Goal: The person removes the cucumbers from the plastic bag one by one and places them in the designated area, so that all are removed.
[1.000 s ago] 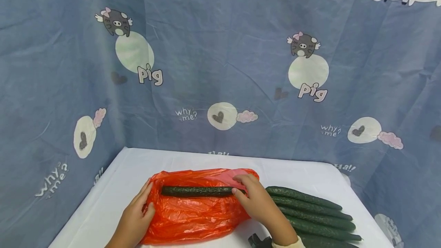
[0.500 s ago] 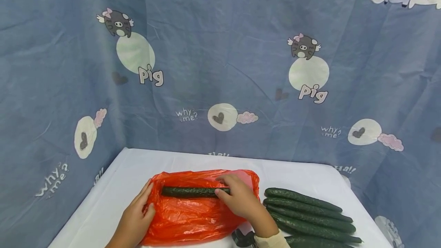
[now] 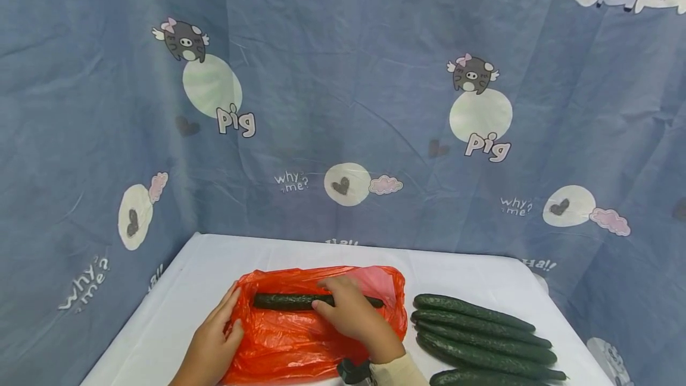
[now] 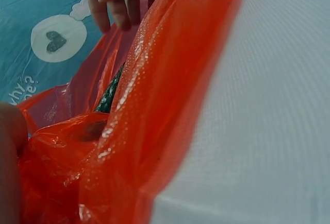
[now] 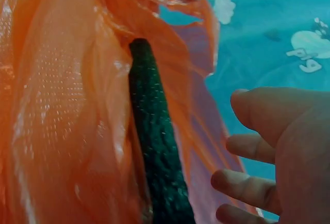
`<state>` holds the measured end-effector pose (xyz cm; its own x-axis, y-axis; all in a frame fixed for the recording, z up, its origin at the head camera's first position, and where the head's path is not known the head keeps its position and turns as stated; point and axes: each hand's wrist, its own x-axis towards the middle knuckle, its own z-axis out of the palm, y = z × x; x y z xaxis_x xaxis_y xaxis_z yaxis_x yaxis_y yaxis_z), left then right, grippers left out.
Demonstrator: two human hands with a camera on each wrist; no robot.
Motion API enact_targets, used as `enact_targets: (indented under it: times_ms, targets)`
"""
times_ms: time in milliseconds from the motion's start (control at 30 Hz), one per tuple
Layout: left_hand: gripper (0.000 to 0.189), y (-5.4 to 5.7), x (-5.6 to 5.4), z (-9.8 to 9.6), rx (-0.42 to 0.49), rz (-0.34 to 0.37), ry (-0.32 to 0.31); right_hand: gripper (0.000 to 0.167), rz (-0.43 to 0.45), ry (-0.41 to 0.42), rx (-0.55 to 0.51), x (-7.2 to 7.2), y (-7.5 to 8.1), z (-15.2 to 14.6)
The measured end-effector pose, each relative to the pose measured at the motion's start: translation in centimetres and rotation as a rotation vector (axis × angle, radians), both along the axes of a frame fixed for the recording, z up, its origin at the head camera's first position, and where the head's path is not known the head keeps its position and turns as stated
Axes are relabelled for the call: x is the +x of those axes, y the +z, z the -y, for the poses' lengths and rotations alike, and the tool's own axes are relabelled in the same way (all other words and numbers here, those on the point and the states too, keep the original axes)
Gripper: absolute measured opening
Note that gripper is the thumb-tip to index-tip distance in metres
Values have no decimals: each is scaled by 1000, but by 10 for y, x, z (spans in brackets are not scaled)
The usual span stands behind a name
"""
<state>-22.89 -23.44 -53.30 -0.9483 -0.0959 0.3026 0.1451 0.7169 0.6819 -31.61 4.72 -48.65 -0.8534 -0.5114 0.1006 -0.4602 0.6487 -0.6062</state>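
A red plastic bag (image 3: 292,341) lies spread on the white table, and a dark green cucumber (image 3: 284,302) lies lengthwise at its opening. My left hand (image 3: 214,338) is at the bag's left edge and holds the film there between thumb and fingers. My right hand (image 3: 351,314) hovers over the middle of the cucumber, covering part of it in the head view. In the right wrist view, the right hand's fingers (image 5: 247,188) are spread, apart from the cucumber (image 5: 154,126). The left wrist view shows the bag (image 4: 154,100) hiding most of the cucumber.
Several more cucumbers (image 3: 482,332) lie side by side on the right of the white table (image 3: 450,264). A black wrist camera (image 3: 354,371) sits by the right sleeve (image 3: 399,371). A blue printed curtain (image 3: 375,106) stands behind the table.
My right hand has moved left along the cucumber, from its right end to its middle, uncovering that end. The left hand stays at the bag's edge; the cucumber has barely moved.
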Motion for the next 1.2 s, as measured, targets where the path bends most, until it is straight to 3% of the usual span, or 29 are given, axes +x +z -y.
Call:
enact_targets:
  times_ms: [433,800,1200]
  targets:
    - [72,1,2,1,-7,44,6,49,-85,-55,143,-7,-24,27]
    - [72,3,1,0,-25,15,7,48,-231,-67,292,-10,-42,29]
    - [71,2,1,0,-24,41,11,40,-328,-125,337,-10,-51,31]
